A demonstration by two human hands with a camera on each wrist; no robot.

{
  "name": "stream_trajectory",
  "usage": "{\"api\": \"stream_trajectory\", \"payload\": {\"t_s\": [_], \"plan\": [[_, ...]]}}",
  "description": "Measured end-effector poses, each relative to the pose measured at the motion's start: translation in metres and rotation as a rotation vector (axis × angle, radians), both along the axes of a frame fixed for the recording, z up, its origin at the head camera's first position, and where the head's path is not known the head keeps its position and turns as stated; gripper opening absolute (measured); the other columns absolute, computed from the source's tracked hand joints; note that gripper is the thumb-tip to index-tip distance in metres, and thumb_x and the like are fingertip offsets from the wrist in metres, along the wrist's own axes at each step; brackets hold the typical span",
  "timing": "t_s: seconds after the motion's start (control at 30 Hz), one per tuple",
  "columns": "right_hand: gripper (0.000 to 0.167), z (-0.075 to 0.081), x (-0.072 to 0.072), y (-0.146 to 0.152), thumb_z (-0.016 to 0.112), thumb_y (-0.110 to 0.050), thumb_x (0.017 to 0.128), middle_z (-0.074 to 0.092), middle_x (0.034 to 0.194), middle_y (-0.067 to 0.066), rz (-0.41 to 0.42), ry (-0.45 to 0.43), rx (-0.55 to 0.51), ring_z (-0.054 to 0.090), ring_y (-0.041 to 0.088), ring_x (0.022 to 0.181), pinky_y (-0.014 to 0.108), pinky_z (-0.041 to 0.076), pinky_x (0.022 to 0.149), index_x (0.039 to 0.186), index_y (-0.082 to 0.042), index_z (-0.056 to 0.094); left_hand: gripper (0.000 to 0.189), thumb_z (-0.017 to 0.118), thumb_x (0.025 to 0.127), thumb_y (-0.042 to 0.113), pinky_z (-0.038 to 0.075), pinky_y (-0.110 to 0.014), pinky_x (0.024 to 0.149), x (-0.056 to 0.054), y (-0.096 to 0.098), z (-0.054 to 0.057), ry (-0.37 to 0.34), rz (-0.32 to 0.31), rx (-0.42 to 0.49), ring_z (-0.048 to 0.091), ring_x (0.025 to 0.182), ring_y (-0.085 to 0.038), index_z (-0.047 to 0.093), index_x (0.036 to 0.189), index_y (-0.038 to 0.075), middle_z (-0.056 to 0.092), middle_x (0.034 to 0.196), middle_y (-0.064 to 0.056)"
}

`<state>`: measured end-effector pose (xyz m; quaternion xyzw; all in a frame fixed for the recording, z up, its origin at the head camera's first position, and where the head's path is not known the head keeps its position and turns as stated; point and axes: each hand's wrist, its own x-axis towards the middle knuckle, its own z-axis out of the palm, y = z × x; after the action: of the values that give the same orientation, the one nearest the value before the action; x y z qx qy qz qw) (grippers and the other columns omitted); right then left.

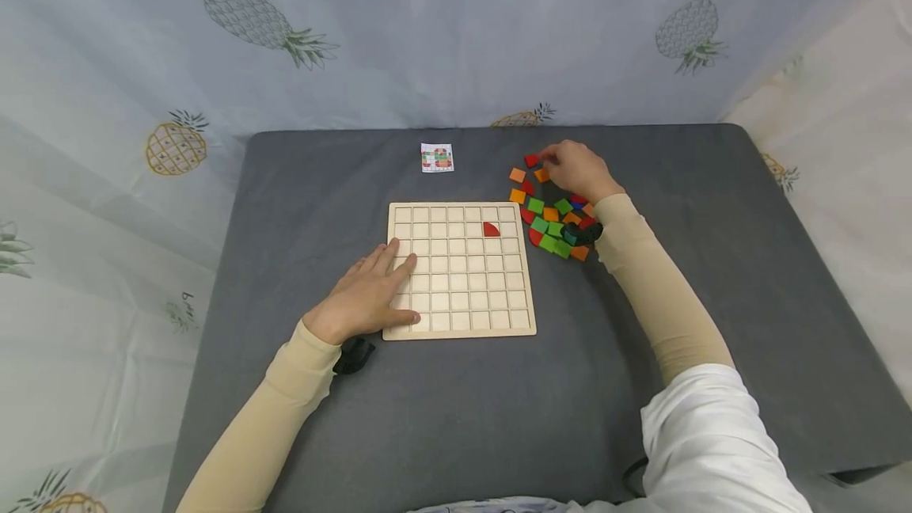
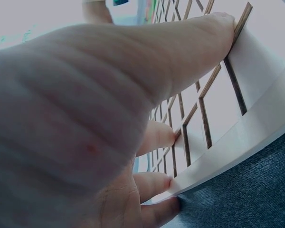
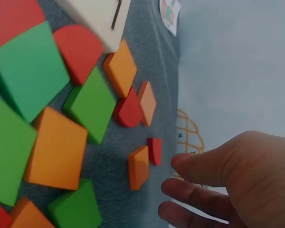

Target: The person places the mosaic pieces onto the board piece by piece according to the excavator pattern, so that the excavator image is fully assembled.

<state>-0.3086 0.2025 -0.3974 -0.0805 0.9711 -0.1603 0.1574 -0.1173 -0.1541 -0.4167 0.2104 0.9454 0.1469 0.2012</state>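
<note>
- Left hand [image 1: 365, 298]: fingers spread and straight, resting on the left edge of the board; nothing gripped.
- Card [image 1: 437, 157]: small, printed with a coloured pattern, lying beyond the board's far edge.
- Board [image 1: 459, 335]: pale wood, square, marked in a grid; one red quarter-circle [image 1: 491, 229] sits in a cell at the upper right.
- Red piece [image 1: 531, 160]: on the table past the board's far right corner, just left of the right fingertips and apart from them; right hand nearer. Flat, plain red; long axis cannot be told.
- Orange piece [image 1: 542, 175]: flat, four-sided, just nearer the wearer than the red piece.
- Loose pieces [image 1: 555, 229]: mostly green, orange and red, clustered right of the board.
- Right hand [image 1: 579, 169]: thumb and fingers parted, nothing between them.
</note>
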Motion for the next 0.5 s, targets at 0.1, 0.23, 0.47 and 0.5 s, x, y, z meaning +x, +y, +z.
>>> {"api": "stream_trajectory", "payload": {"t_s": [0.1, 0.23, 0.47, 0.5], "plan": [[0.046, -0.0038, -0.0008, 0.0036, 0.042, -0.005, 0.102, 0.055, 0.144, 0.021, 0.020, -0.022, 0.012, 0.054, 0.035, 0.108, 0.048, 0.048, 0.087, 0.146, -0.006, 0.055, 0.090, 0.074, 0.090, 0.044, 0.023, -0.063, 0.122, 0.0002, 0.0005, -0.0009, -0.006, 0.000, 0.002, 0.015, 0.156, -0.045, 0.032, 0.159, 0.007, 0.010, 0.169, -0.026], [0.053, -0.0046, -0.0006, 0.0063, 0.042, 0.001, 0.097, 0.050, 0.147, 0.022, 0.057, -0.061, 0.059, 0.050, 0.035, 0.113, 0.045, 0.046, 0.083, 0.148, -0.008, 0.053, 0.089, 0.074, 0.090, 0.044, 0.023, -0.063, 0.122, 0.0000, 0.0013, -0.0009, -0.008, -0.002, 0.002, 0.015, 0.156, -0.045, 0.032, 0.159, 0.007, 0.010, 0.169, -0.026], [0.043, -0.0065, 0.0027, 0.0070, 0.056, -0.012, 0.101, 0.050, 0.141, 0.022, 0.073, -0.050, 0.112, 0.049, 0.039, 0.124, 0.058, 0.049, 0.096, 0.144, -0.007, 0.054, 0.087, 0.073, 0.091, 0.042, 0.023, -0.062, 0.123, -0.0006, 0.0009, 0.0021, -0.013, -0.005, -0.003, 0.016, 0.156, -0.045, 0.032, 0.159, 0.006, 0.012, 0.168, -0.027], [0.041, -0.0073, 0.0029, 0.0070, 0.059, -0.015, 0.102, 0.052, 0.138, 0.022, 0.066, -0.040, 0.114, 0.050, 0.040, 0.124, 0.059, 0.048, 0.098, 0.142, -0.006, 0.054, 0.087, 0.073, 0.091, 0.042, 0.023, -0.062, 0.122, -0.0007, 0.0007, 0.0025, -0.010, -0.006, -0.005, 0.016, 0.156, -0.046, 0.032, 0.159, 0.006, 0.012, 0.168, -0.027]]}}
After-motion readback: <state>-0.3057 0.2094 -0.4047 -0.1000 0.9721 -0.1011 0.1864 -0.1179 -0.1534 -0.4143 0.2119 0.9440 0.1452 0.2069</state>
